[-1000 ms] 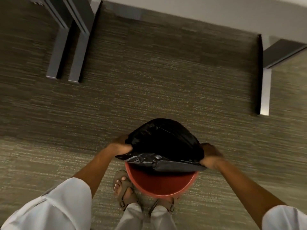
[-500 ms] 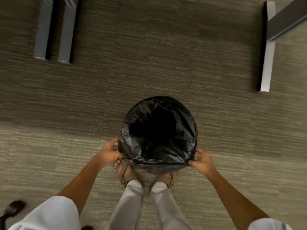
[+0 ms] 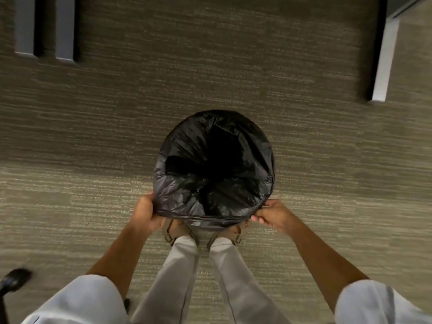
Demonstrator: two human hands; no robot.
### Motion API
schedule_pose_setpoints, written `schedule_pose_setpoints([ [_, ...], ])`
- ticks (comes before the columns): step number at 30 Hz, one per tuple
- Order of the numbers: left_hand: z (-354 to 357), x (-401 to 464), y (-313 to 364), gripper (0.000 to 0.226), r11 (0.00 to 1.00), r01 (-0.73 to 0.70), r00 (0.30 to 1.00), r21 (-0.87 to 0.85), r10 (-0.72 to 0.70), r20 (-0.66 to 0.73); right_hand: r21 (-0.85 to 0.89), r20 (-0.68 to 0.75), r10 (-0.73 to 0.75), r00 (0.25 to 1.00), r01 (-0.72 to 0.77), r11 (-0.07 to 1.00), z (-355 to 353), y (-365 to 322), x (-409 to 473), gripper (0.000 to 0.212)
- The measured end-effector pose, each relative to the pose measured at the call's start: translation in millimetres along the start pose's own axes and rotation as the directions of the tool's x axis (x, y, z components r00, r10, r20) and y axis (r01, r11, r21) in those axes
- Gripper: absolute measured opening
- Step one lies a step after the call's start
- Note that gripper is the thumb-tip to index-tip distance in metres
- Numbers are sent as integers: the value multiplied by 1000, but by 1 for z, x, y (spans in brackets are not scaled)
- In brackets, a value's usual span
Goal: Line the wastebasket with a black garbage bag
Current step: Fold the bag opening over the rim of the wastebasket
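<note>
The black garbage bag [image 3: 187, 197] is spread open over the round wastebasket, which stands on the carpet just in front of my feet. The bag covers the whole rim, so none of the red wastebasket shows. My left hand [image 3: 146, 212] grips the bag's folded edge at the near left of the rim. My right hand [image 3: 272, 215] pinches the same edge at the near right. Between the two hands the bag's hem is pulled taut across the near side. The inside of the bag is dark and wrinkled.
Grey striped carpet [image 3: 93, 136] surrounds the basket. Two grey furniture legs [image 3: 44, 29] stand at the far left and another leg [image 3: 383, 64] at the far right. A black chair caster [image 3: 14, 280] sits at the near left. My sandalled feet [image 3: 174, 231] touch the basket's near side.
One second ago the red rim still showed at the near side with the bag bunched on top. Both hands have since pulled the bag's edge down over the near rim, hiding the red.
</note>
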State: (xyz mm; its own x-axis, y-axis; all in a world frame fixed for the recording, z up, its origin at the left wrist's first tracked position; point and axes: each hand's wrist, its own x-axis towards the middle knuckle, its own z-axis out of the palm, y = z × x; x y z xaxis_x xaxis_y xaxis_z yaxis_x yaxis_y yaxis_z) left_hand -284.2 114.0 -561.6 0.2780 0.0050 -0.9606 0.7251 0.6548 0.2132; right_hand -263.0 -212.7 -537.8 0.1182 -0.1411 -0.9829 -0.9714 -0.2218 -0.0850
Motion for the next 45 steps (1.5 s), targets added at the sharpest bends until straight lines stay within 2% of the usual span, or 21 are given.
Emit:
schedule_pose_setpoints([
  [5,3,5,-4,57,991,-23,999,135,27,-31,38,159,20,987,-26,999,-4,10,-1,28],
  [8,5,5,1,59,989,-41,999,144,41,7,116,101,-47,994,35,993,-5,9,3,33],
  [10,10,4,6,57,995,-44,999,90,43,11,141,45,-75,996,68,988,-2,6,5,27],
  [13,18,4,8,54,997,-72,997,28,71,24,-20,-15,-90,996,89,996,2,3,4,9],
  [15,23,3,5,56,995,-100,995,5,100,23,-118,-28,-106,994,102,988,4,5,7,5],
  [20,26,0,0,55,982,-187,979,-9,187,79,-81,153,-113,982,127,989,-1,11,8,14],
  [23,15,3,2,45,968,-216,975,130,206,90,9,205,-138,969,140,990,-6,16,11,16],
  [26,-2,5,1,34,920,-173,983,352,139,120,51,205,-131,970,123,991,-4,19,14,23],
  [30,-23,10,-3,58,841,-195,969,505,87,229,18,171,-131,977,129,991,4,18,16,38],
  [32,-27,13,-4,53,779,-244,966,578,145,212,-16,155,-162,975,167,986,4,18,18,41],
  [34,-27,15,-3,46,728,-287,954,623,277,117,31,91,-160,983,158,987,2,19,23,43],
  [37,-22,19,-1,35,781,-282,933,557,358,-29,50,-40,-254,966,255,966,-3,20,31,33],
  [39,-16,18,0,35,830,-258,943,495,328,-60,202,-79,-232,970,243,949,-4,19,35,24],
  [42,-7,13,3,35,881,-218,962,419,267,-60,398,-62,-230,971,236,887,-6,15,36,23],
  [45,-1,7,12,24,958,-161,979,237,185,-85,588,-11,-248,969,207,782,-14,10,30,25],
])
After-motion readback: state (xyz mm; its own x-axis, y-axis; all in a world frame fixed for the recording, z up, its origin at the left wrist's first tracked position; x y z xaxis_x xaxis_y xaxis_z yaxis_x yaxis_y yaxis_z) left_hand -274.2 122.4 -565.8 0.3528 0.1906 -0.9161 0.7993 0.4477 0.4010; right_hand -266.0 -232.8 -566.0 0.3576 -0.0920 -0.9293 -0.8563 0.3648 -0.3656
